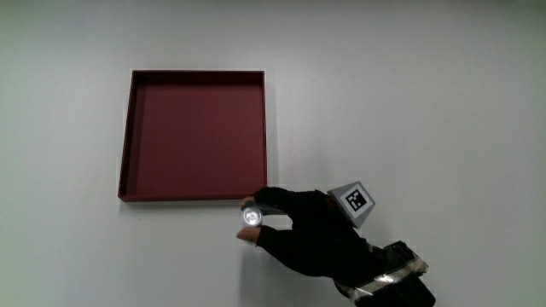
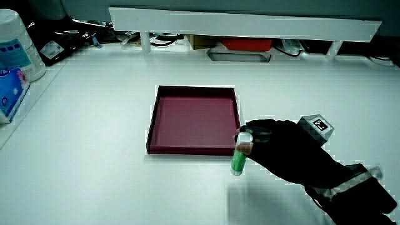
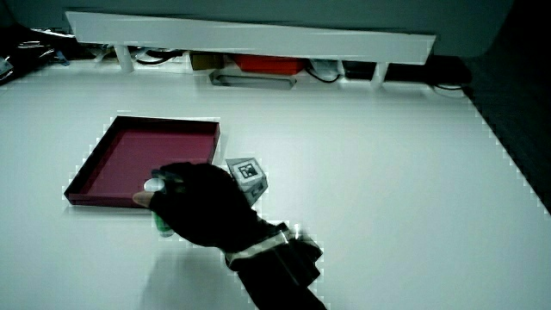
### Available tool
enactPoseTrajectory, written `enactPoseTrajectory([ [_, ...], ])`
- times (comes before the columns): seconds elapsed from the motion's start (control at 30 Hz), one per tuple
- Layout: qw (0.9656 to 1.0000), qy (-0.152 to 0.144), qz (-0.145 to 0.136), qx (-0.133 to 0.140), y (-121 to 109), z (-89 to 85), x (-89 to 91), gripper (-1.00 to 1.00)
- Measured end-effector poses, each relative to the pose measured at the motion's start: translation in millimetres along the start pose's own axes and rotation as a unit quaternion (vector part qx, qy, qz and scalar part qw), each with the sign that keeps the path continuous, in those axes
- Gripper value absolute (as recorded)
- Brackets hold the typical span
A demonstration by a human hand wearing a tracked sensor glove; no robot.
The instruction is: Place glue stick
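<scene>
The hand (image 1: 299, 228) in its black glove holds a green glue stick (image 2: 239, 157) with a white cap upright between thumb and fingers. In the main view the stick's cap (image 1: 252, 217) shows from above, just nearer to the person than the near wall of a dark red square tray (image 1: 128, 145). The tray holds nothing. In both side views the hand (image 2: 284, 153) (image 3: 200, 207) sits beside the tray's near corner (image 2: 228, 150), (image 3: 86, 194), the stick (image 3: 158, 222) mostly hidden by the glove in one of them. The stick appears slightly above the table.
A low white partition (image 2: 250, 25) with cables and a red box (image 3: 267, 62) under it stands at the table's edge. A wipes tub (image 2: 15, 44) and a tissue pack (image 2: 9, 94) stand at another edge in a side view.
</scene>
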Motion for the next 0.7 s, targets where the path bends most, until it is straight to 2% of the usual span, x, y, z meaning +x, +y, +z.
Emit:
enactPoseTrajectory([
  [0.03,1.0000,-0.004,0.005,-0.001,-2.6,-0.5,2.3,0.00],
  [0.13,0.9999,-0.006,-0.015,-0.006,-10.6,-2.4,9.3,0.00],
  [0.2,0.9997,0.008,-0.024,-0.007,-14.6,-4.1,13.2,0.00],
  [0.33,0.9995,-0.008,-0.030,-0.012,-20.2,-5.8,20.3,0.00],
  [0.43,0.9993,0.000,-0.036,-0.011,-23.1,-5.9,26.8,0.00],
  [0.47,0.9993,0.011,-0.034,-0.010,-23.0,-6.1,26.1,0.00],
  [0.53,0.9993,0.005,-0.038,-0.008,-23.8,-5.0,27.9,0.00],
  [0.7,0.9991,0.018,-0.038,-0.008,-24.8,-3.8,31.1,0.00],
])
